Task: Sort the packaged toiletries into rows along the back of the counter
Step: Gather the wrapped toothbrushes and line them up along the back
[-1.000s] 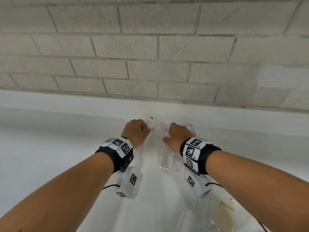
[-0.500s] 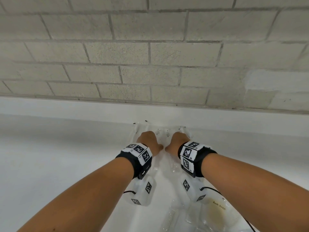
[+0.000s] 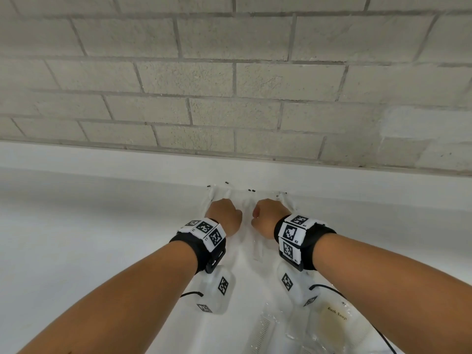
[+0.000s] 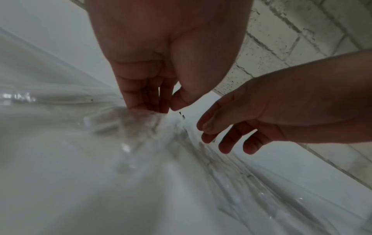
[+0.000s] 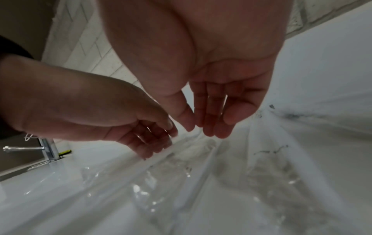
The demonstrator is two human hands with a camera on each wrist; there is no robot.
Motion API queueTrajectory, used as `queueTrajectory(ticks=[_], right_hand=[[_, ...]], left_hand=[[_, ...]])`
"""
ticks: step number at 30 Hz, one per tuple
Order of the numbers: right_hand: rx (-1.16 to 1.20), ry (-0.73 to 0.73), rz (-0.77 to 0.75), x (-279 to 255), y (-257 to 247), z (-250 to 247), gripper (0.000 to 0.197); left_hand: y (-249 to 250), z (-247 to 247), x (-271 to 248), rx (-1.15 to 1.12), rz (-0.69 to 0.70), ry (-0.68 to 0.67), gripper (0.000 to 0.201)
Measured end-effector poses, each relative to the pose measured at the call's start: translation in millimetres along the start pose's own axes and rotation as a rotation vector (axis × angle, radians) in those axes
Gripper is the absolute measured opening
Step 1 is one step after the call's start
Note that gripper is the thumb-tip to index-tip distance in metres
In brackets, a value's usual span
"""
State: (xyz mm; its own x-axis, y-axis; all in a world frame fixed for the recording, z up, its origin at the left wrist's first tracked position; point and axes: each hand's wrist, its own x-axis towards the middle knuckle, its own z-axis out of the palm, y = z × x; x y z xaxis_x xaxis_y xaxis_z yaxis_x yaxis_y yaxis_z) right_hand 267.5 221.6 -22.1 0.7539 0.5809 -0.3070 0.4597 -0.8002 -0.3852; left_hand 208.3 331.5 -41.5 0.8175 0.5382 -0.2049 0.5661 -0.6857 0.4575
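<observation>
Mid-step: squaring a row of clear-wrapped packets (image 3: pixel 249 200) against the bench's back edge. Left hand (image 3: pixel 224 215) fingertips down on wrappers; right hand (image 3: pixel 268 217) relaxed, apparently holding nothing (contact unclear). Next, probably fetching the bath soap (image 3: pixel 332 325) from the near edge.

We see clear glossy crinkly plastic wrappers (image 3: pixel 258 241), smooth white glossy counter (image 3: pixel 76 226), rough matt grey block wall (image 3: pixel 229 85), shiny metal faucet (image 5: pixel 47 151).
</observation>
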Motion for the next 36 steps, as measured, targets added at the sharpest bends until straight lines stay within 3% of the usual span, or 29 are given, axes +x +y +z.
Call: queueTrajectory(ticks=[3, 6, 10, 12, 16, 26, 33, 36], right_hand=[[-0.082, -0.002, -0.040, -4, 7, -5, 0.030], [-0.162, -0.045, -0.082, -9, 12, -3, 0.040], [-0.219, -0.087, -0.107, -13, 16, 8, 0.050], [-0.231, -0.103, -0.101, -14, 15, 12, 0.050], [-0.229, -0.079, -0.102, -10, 15, 17, 0.031], [-0.230, -0.050, -0.084, 0, 16, 21, 0.035], [-0.221, -0.026, -0.111, -3, 14, 21, 0.050], [-0.234, -0.034, -0.119, -2, 14, 19, 0.045]], left_hand=[[-1, -2, -2, 0.048, 0.007, -0.025, 0.041], [-2, -8, -6, 0.142, 0.079, -0.069, 0.026], [-5, -5, -8, 0.159, 0.207, -0.083, 0.041], [-7, 2, -9, 0.207, 0.222, -0.137, 0.044], [-8, 13, -7, 0.193, 0.205, -0.113, 0.048], [-9, 17, 3, 0.147, 0.178, -0.070, 0.047], [-12, 14, 9, 0.180, 0.153, -0.079, 0.049], [-13, 14, 11, 0.196, 0.144, -0.092, 0.051]])
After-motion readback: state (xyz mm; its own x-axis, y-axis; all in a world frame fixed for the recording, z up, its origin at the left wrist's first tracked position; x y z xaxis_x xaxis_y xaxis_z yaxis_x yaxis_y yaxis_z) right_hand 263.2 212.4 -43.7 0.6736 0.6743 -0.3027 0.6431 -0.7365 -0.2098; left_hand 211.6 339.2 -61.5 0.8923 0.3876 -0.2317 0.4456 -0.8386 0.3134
